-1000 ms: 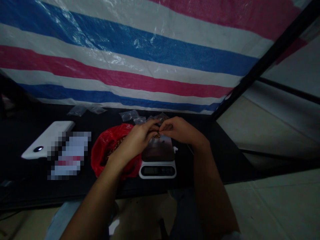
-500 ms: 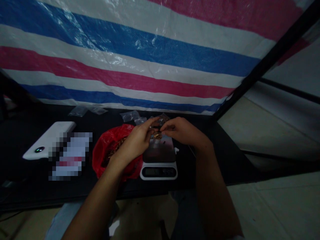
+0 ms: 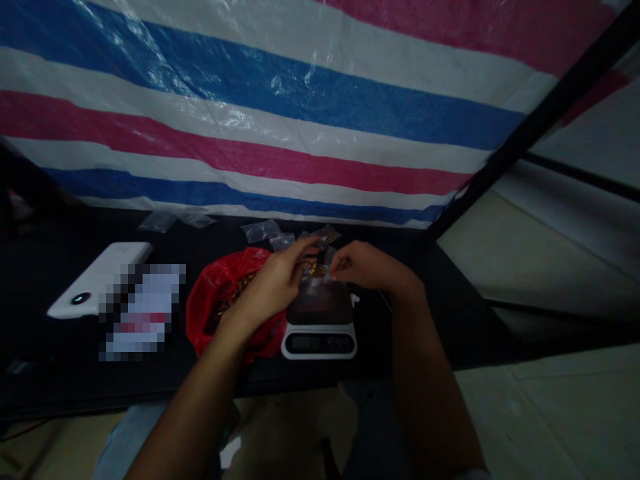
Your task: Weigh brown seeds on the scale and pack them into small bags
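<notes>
A small clear plastic bag [image 3: 317,270] with brown-gold pieces inside is held between my hands, above the back part of a kitchen scale [image 3: 320,307]. My left hand [image 3: 283,273] has its fingers curled at the bag's left edge, its index finger reaching over the top. On the other side, my right hand [image 3: 363,265] pinches the bag's right edge between thumb and fingers. The scale has a metal plate and a white front with a dark display. Left of it, under my left forearm, lies an open red plastic bag [image 3: 197,310] filled with small brown pieces [image 3: 235,297].
Clear zip bags [image 3: 260,231] lie along the back of the black table [image 3: 400,333], and another bag with brown contents [image 3: 327,235] lies behind my hands. A white device [image 3: 105,280] and a blurred-out packet [image 3: 145,310] are at left. Striped sheeting [image 3: 300,120] hangs behind.
My right hand has shifted slightly right, away from my left fingers, and the small bag shows more between them. A dark speck seen on the scale plate is no longer visible.
</notes>
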A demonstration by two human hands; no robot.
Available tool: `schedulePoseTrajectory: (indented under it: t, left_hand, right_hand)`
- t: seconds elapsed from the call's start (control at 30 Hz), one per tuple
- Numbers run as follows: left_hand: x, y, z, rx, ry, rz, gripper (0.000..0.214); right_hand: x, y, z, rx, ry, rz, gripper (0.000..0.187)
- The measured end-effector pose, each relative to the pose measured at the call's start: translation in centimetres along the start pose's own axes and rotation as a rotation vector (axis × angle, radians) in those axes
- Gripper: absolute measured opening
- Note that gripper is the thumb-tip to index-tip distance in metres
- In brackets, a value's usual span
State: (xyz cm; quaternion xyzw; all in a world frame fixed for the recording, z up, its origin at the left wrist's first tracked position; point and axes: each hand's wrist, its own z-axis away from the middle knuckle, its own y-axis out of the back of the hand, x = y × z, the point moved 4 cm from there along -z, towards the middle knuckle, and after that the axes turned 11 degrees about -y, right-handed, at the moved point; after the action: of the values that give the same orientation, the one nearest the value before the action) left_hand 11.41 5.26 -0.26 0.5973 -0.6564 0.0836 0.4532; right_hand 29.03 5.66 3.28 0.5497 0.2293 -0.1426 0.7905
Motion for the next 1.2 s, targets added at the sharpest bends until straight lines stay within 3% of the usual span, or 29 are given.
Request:
schedulePoseTrajectory:
  t: [0.17,0.47,0.67,0.87,0.93,1.1,1.2]
  left_hand:
    - [0.3,-0.2,-0.1,-0.010,0.006,-0.015,0.052]
    - [0.7,-0.1,-0.1,-0.039,0.021,-0.081,0.056]
    - [0.9,-0.1,-0.3,-0.015,0.024,-0.080,0.051]
    - [0.1,0.8,-0.1,0.054,0.099,-0.109,0.045]
    - [-0.3,1.3,0.1,0.047,0.144,-0.195,0.039]
    - [-1.2,0.9,0.8,-0.110,0.231,-0.344,0.029]
    - [-1.5,0.6,1.0,-0.098,0.243,-0.355,0.028]
  right_hand:
    - [-1.3,1.3,1.2,0.096,0.140,-0.146,0.014]
    - [-3.2,0.5,1.3,0.121,0.192,-0.052,0.014]
    - [-2.5,1.2,1.1,0.176,0.220,-0.074,0.017]
    - [0.2,0.8,-2.4,0.304,0.118,0.013,0.021]
    - [0.7,0.1,-3.7,0.264,0.110,0.027,0.018]
    - [0.3,-1.6,-6.1,0.053,0.128,0.059,0.017]
    - [-0.3,-2.1,-7.3,-0.021,0.120,0.123,0.016]
